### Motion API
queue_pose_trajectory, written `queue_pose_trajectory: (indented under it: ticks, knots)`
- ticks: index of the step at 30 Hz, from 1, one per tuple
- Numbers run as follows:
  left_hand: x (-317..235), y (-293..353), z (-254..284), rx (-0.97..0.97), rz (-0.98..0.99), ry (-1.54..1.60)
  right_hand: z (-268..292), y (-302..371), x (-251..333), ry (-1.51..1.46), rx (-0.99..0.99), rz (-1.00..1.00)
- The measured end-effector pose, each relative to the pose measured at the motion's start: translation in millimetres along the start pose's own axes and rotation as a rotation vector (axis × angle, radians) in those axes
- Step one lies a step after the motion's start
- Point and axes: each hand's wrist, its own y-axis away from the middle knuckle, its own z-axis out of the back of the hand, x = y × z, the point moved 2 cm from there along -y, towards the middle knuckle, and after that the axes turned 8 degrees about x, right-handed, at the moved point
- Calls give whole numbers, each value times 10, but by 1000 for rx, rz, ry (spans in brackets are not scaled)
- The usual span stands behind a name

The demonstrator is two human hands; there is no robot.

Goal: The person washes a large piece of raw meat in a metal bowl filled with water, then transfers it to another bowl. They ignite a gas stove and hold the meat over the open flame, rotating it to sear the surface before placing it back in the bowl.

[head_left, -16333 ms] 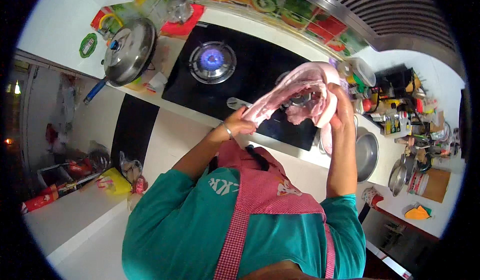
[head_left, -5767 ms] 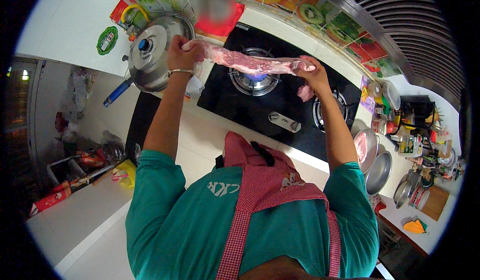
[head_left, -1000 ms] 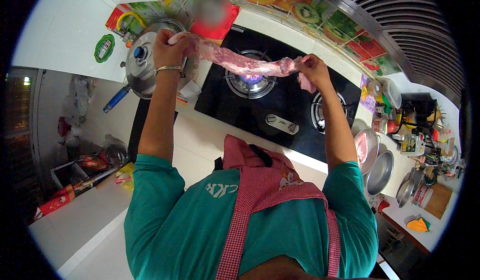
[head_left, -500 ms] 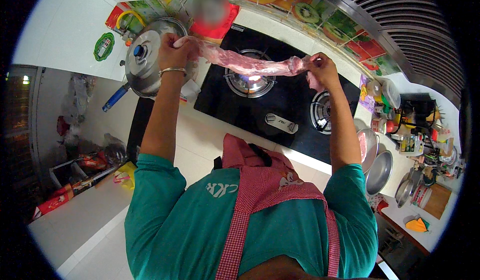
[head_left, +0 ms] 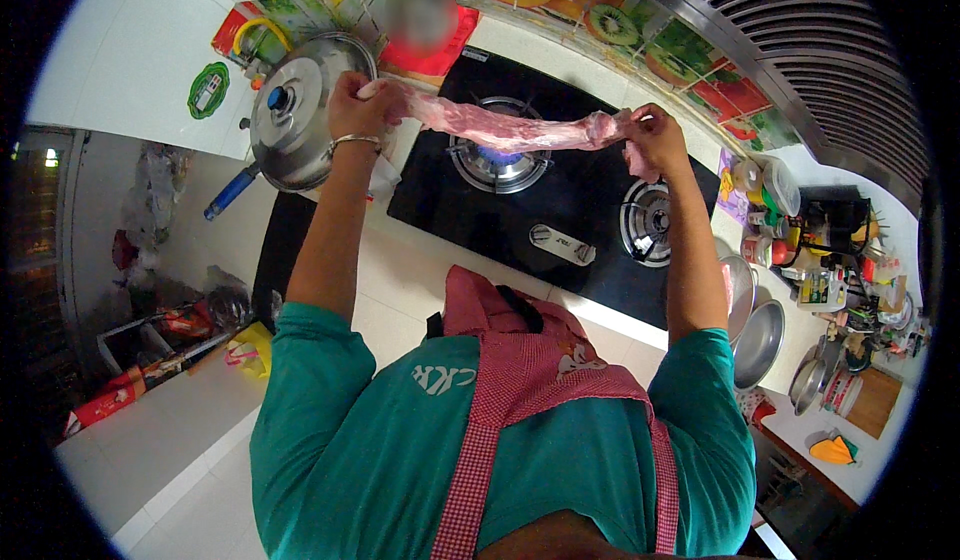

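A long piece of raw, pinkish-red meat is stretched between my two hands, above the black gas hob. My left hand, with a bracelet at the wrist, is closed on its left end. At the other end my right hand grips the meat, and a short flap hangs down beside the fingers. Beneath the meat the left burner shows a blue flame. The right burner shows no flame. Part of the left burner is hidden behind the meat.
A lidded metal pan with a blue handle stands left of the hob. Metal bowls sit on the right counter, one with something pink in it. Jars and bottles crowd the far right. A range hood overhangs the back right.
Both hands have shifted slightly to the right with the meat still held between them. The burner flame shows bluer now.
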Motion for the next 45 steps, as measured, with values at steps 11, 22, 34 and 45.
queue_pose_trajectory:
  ticks: [11,22,34,45]
  knots:
    - [327,-39,-93,69,90,228,209,86,128,67,-4,9]
    - [866,-209,-122,5,144,92,356,72,113,57,-17,26]
    - [804,-15,-383,6,186,196,545,203,426,140,-77,23]
    - [908,41,-612,103,345,130,820,258,499,255,-163,63]
